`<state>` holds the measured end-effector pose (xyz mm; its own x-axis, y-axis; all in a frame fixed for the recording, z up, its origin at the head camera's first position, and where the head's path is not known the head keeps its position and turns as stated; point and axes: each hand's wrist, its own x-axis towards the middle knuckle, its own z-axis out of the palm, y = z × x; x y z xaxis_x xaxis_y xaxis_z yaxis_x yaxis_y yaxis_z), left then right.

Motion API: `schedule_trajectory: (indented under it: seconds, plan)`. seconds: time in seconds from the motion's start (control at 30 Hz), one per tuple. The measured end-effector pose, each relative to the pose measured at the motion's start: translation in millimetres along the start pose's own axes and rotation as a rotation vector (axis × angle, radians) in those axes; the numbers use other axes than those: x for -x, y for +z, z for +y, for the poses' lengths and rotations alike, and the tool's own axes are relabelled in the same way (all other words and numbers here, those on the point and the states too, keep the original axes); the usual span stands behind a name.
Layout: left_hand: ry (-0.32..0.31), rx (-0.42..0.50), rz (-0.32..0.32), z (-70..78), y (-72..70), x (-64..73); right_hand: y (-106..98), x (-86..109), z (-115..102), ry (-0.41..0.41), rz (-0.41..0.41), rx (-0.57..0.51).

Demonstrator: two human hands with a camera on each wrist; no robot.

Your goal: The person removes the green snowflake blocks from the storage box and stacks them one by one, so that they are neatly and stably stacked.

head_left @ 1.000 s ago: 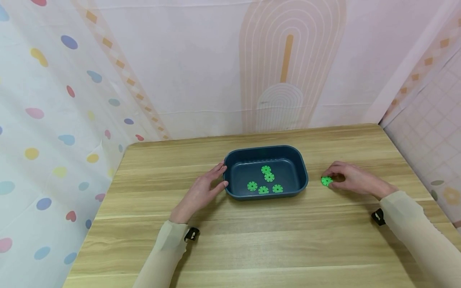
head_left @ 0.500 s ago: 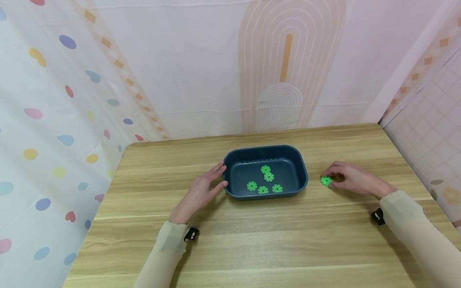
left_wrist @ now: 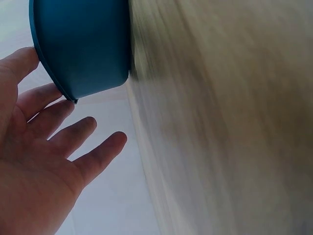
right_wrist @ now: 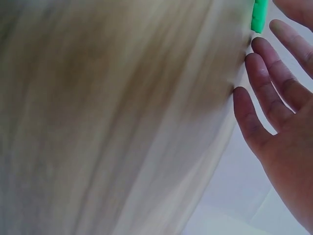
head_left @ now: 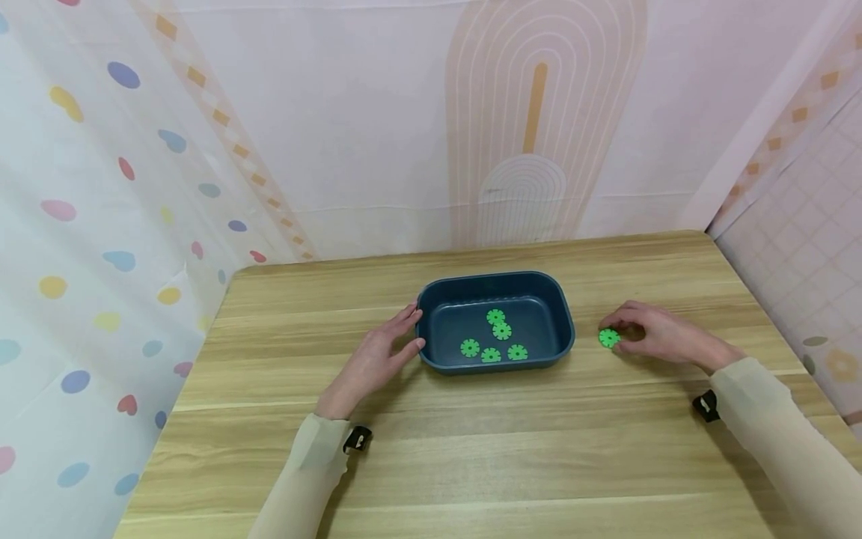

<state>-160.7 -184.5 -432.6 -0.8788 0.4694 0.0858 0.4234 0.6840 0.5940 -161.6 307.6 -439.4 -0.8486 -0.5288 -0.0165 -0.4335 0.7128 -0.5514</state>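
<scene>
Currently, right hand (head_left: pixel 656 334): fingers pinch the notched green disc (head_left: pixel 609 339), right of the blue tray (head_left: pixel 444 320); grip its rim evenly.
Left hand (head_left: pixel 370 363): fingers apart, touching the tray's rim; press lightly.

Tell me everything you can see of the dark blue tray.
The dark blue tray is an open-topped, rounded rectangle with smooth outer walls and a thin rim; it looks like plastic. It sits upright on the wooden table, long sides running left to right. Five green notched discs lie inside. The left hand touches its left end at the rim.
</scene>
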Motion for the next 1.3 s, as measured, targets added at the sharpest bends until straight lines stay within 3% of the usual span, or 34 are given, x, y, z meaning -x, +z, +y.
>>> schedule_trajectory:
  seconds: [0.33, 0.7, 0.87, 1.07, 1.3]
  plan:
    - [0.007, 0.019, 0.004, -0.2, 0.6, -0.4, -1.0, 8.9, -6.4, 0.027, 0.064, -0.053]
    - [0.004, 0.025, 0.003, 0.2, -0.1, 0.0, -5.1, 14.6, -27.7, 0.030, 0.265, -0.051]
    - [0.007, 0.021, 0.006, -0.4, 0.6, 0.0, -3.8, 10.4, -40.9, 0.017, 0.322, -0.110]
    - [0.011, 0.014, 0.010, -0.5, 0.8, -0.1, 0.0, -0.1, -56.1, -0.053, 0.354, -0.183]
    - [0.006, 0.009, 0.016, -0.6, 1.0, 0.2, 6.9, -14.4, -78.2, -0.075, 0.338, -0.235]
